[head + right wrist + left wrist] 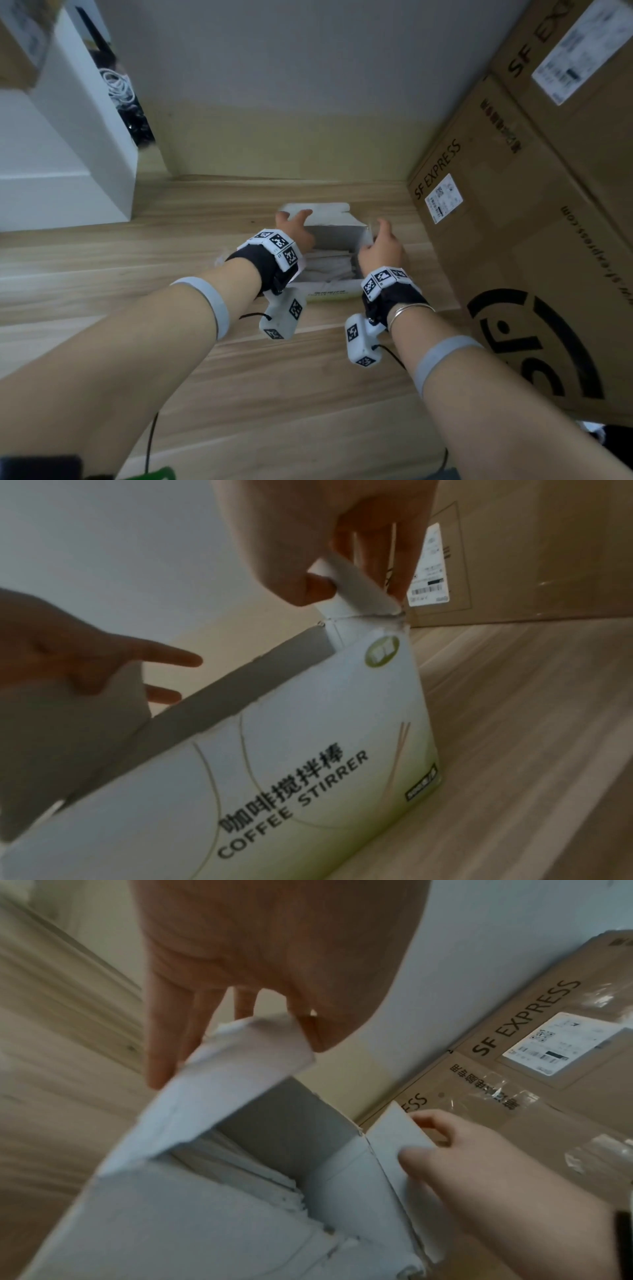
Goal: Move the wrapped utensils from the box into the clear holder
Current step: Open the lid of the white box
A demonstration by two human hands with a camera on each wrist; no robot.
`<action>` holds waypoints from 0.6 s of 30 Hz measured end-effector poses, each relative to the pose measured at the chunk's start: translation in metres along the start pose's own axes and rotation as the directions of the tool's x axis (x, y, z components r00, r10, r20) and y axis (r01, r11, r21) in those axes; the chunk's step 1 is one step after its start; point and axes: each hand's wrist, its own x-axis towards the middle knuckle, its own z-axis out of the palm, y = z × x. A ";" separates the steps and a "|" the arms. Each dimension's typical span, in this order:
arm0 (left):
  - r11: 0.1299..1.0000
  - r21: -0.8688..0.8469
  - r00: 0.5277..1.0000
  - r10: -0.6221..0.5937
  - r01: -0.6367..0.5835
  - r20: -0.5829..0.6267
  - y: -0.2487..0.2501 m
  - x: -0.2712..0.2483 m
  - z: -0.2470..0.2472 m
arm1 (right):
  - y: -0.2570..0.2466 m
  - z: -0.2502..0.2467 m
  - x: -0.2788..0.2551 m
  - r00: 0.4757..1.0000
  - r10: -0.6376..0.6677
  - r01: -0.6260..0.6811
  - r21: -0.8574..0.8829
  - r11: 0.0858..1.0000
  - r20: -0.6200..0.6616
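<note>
A white coffee stirrer box stands open on the wooden surface, its printed front towards me. Paper-wrapped stirrers lie stacked inside. My left hand pinches the box's left flap between thumb and fingers and holds it outward. My right hand pinches the small right flap and bends it outward as well. No clear holder shows in any view.
Large SF Express cardboard boxes stand close on the right, almost touching the stirrer box. A white cabinet stands at the left, with cables behind it. A wall closes the back. Wooden surface spreads to the left and front.
</note>
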 end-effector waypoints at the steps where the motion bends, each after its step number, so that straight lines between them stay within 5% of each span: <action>1: 1.000 -0.007 1.000 0.013 -0.013 -0.027 0.001 0.000 -0.006 | 0.002 -0.004 0.002 1.000 -0.007 0.007 -0.004 1.000 -0.025; 9: 0.975 0.202 0.951 -0.027 0.093 -0.308 -0.019 -0.010 -0.018 | 0.023 -0.004 -0.001 0.995 -0.090 0.077 -0.285 0.956 -0.034; 11: 0.946 0.307 0.971 -0.029 0.104 -0.239 -0.023 -0.006 -0.015 | 0.015 0.000 -0.004 0.999 -0.038 0.044 -0.274 0.961 0.026; 14: 0.982 0.156 0.994 -0.099 0.107 -0.054 -0.026 0.002 -0.007 | 0.009 0.007 -0.007 0.997 0.004 0.012 -0.204 0.979 0.078; 18: 0.996 0.035 0.997 -0.083 0.083 -0.008 -0.030 0.003 0.000 | 0.008 0.007 -0.007 0.993 0.010 0.011 -0.189 0.982 0.114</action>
